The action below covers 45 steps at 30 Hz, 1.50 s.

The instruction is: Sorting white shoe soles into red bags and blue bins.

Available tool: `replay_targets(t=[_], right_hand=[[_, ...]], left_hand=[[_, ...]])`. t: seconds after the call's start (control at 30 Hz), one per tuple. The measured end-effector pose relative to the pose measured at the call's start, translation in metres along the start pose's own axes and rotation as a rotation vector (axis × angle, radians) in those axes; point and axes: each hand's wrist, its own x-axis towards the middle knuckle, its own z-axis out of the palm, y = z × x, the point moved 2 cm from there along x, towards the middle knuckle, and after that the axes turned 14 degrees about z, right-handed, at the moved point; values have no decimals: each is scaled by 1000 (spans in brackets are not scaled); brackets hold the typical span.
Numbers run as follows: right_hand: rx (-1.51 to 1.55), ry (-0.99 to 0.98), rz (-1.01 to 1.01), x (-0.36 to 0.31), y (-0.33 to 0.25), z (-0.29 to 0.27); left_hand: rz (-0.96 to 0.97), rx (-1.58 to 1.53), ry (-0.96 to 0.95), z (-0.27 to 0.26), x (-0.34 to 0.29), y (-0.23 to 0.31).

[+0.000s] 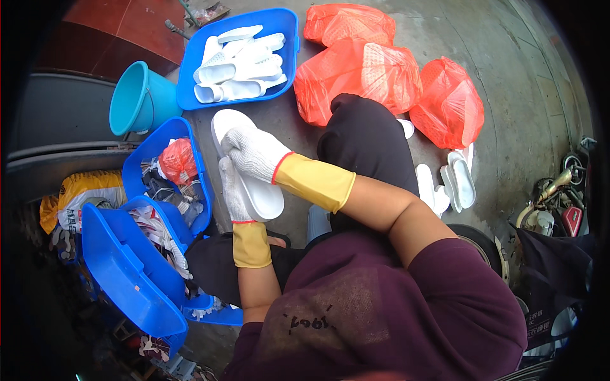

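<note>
- Grey concrete floor (508,95) spreads around you, running out to the right and ahead.
- Closest are your purple shirt (438,279) and your dark-trousered knee (368,136).
- Your hands are both gripping one white slipper (265,198), held up in front of you, left of that knee; both wear white knit gloves with yellow cuffs.
- Your left hand (235,195) is closed along the slipper's left edge.
- Your right hand (257,153) wraps across its middle, leaving both rounded ends showing.
- To your left stand tilted blue tubs (114,267), one with white strips (155,230) inside.
- Just beyond them, a blue bin (135,166) holds a small red bundle (178,160) among loose scraps.
- Right of your knee, loose slippers (466,183) lie on the floor.
- Farther ahead sit bulging red bags (448,105).
- Left of those, a blue tray (284,20) carries a pile of white slippers (244,63), near a teal bucket (160,105).
</note>
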Motion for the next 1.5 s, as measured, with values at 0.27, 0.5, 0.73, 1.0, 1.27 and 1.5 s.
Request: replay_targets(t=[0.27,0.5,0.73,1.0,1.27,1.5], right_hand=[[-459,263,85,93,-23,-136],[-373,485,435,-17,171,-290],[-1067,-33,952,-64,418,-271],[-1599,-12,692,-60,530,-259],[-932,-151,986,-81,499,-280],[-476,-369,1339,-104,477,-297]], left_hand=[[-142,225,-354,82,78,18],[381,747,-105,139,312,58],[66,935,-111,54,264,-48],[-279,918,100,-68,119,-93],[-218,921,87,-60,81,-79],[-175,927,-25,-39,73,-92]])
